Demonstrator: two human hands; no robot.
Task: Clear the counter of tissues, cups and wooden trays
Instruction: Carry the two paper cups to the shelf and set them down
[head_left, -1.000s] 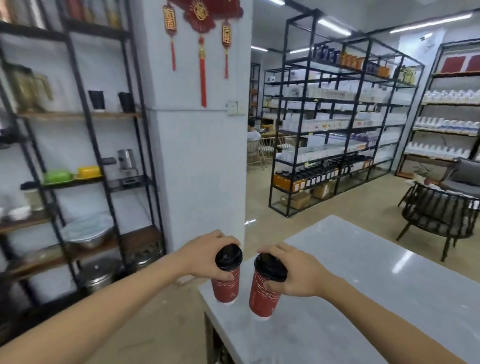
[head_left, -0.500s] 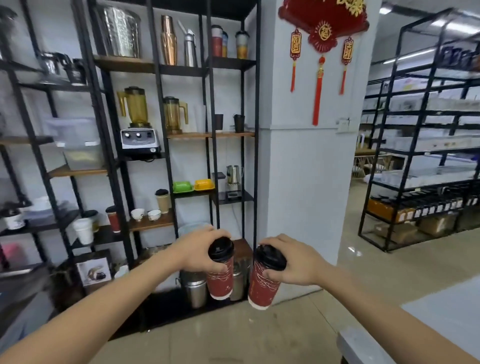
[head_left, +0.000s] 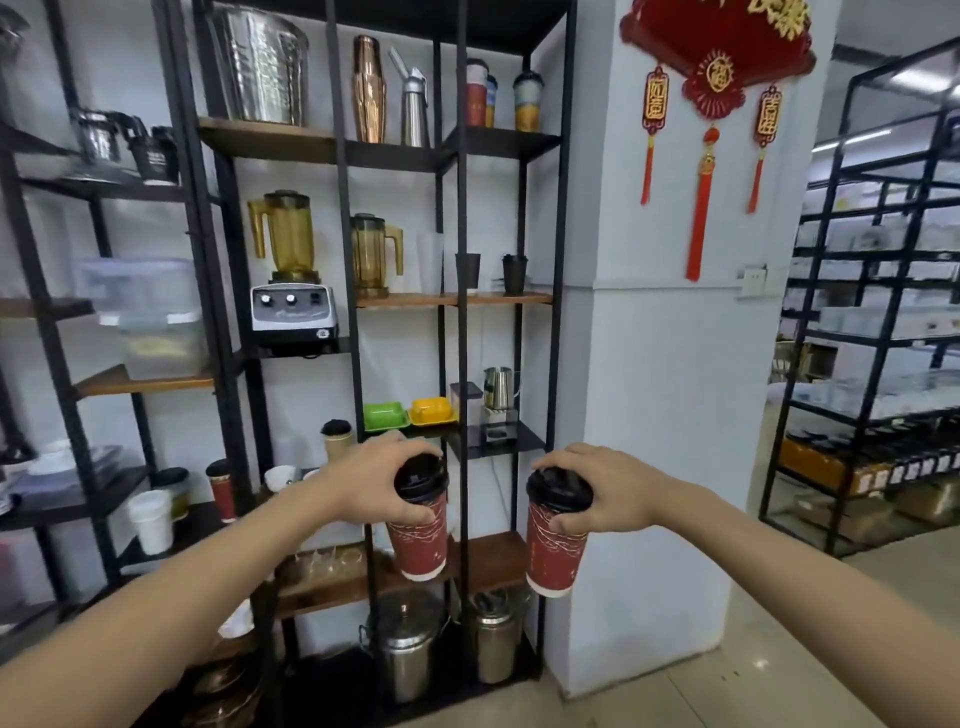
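**Two cups carried to the shelving**

The left hand (head_left: 382, 480) is closed around the lid of one red cup (head_left: 420, 535); the right hand (head_left: 605, 493) grips the other red cup (head_left: 555, 545) the same way; both hang in the air, now further apart than half a second ago; the black shelf rack (head_left: 460, 291) looms nearer, and the worktop corner has left the view.
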